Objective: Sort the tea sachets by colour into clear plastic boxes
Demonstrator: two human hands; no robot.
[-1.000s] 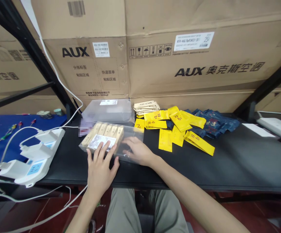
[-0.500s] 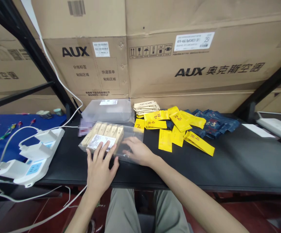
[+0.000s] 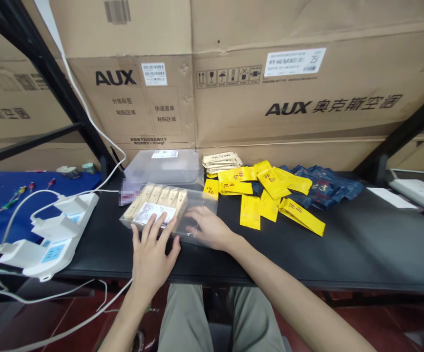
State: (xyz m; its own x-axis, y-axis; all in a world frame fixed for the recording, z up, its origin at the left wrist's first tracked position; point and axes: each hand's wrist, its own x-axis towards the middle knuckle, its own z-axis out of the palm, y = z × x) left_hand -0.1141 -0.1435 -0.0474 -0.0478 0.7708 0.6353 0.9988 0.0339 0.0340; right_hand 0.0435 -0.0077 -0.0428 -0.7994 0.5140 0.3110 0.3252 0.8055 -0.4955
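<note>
A clear plastic bag lies on the black table, holding a row of several beige paper packets. A white printed label is on its front. My left hand rests with fingers spread on the label and the lower edge of the bag. Over the loose, unfilled right part of the bag is my right hand, its thumb and fingers apart and pointing left at the packets. Whether those fingers are on the film or under it, I cannot tell.
Yellow sachets lie to the right, with dark blue sachets behind them. Beige sachets and a translucent box stand near the cartons. A white power strip with cables is at left.
The view has shifted very slightly. Both hands and the bag hold the same places, with no other visible change.
</note>
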